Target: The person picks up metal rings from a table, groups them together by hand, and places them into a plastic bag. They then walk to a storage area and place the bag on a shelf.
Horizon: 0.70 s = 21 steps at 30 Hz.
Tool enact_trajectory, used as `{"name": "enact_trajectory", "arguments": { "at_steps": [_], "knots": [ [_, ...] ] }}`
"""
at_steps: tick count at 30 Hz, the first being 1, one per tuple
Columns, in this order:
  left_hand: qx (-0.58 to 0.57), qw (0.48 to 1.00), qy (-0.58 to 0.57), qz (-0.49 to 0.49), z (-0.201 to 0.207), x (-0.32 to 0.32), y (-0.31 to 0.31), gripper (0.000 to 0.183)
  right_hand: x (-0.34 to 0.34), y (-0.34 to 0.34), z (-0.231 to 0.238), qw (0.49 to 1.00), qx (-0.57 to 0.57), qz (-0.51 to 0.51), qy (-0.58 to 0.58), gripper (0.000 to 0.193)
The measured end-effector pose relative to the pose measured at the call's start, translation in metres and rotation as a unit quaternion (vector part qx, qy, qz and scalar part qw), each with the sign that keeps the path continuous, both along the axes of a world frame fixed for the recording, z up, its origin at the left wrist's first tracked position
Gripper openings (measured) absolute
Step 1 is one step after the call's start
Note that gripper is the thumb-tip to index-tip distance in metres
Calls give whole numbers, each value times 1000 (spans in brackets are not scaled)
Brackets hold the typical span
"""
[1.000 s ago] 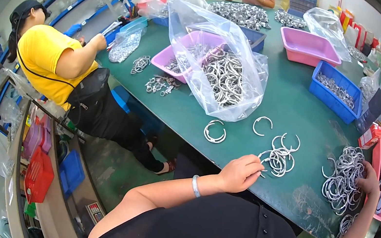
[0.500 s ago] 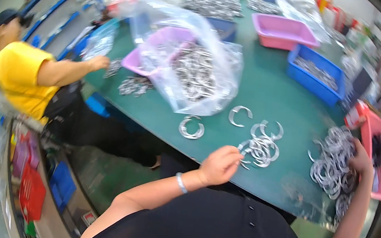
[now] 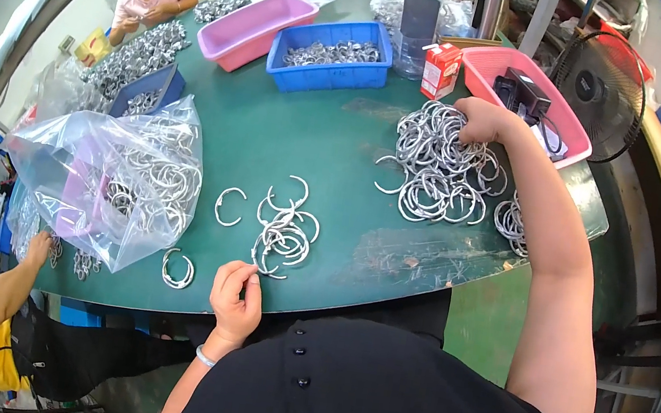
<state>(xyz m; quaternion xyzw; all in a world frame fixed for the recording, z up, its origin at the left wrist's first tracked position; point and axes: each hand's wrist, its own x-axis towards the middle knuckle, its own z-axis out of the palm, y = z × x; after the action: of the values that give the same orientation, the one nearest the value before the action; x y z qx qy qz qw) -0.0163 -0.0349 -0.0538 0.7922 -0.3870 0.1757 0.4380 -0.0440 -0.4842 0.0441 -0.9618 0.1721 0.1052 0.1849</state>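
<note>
Silvery C-shaped metal rings lie in a large heap [image 3: 439,167] at the right of the green table. My right hand [image 3: 481,123] is at the heap's far right side, its fingers curled round rings there. Near the table's front edge, my left hand [image 3: 237,299] is closed, with thumb and fingertips together. What it holds, if anything, cannot be made out. Just beyond its fingertips lies a small cluster of rings [image 3: 285,236]. A single open ring [image 3: 229,207] lies left of that cluster, and overlapping rings [image 3: 178,269] lie nearer the edge.
A clear plastic bag [image 3: 96,171] of rings stands at left. Beyond are a pink tub [image 3: 254,28] and a blue bin [image 3: 331,57] of metal parts. A red-white box [image 3: 440,71], pink basket [image 3: 564,130] and fan [image 3: 599,93] stand right. Two people work at the table's left side.
The view has swung to the right, so the table things appear further left. My left hand stays by the small cluster, and my right hand remains at the large heap.
</note>
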Motion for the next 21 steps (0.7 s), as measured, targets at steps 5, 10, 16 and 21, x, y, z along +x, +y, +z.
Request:
{"name": "enact_trajectory", "arguments": {
  "at_steps": [5, 10, 16, 21],
  "knots": [
    [-1, 1000, -11, -7, 0, 1, 0, 16, -6, 3, 1, 997, -40, 37, -59, 42],
    [-3, 1000, 14, -1, 4, -1, -1, 16, -9, 12, 8, 997, 13, 31, -63, 36],
    [20, 995, -2, -98, 32, 23, -64, 25, -15, 15, 12, 988, 89, 9, -126, 37],
    [183, 960, 124, -174, 47, 41, -184, 74, -19, 14, 8, 973, 87, 30, -214, 35]
  ]
}}
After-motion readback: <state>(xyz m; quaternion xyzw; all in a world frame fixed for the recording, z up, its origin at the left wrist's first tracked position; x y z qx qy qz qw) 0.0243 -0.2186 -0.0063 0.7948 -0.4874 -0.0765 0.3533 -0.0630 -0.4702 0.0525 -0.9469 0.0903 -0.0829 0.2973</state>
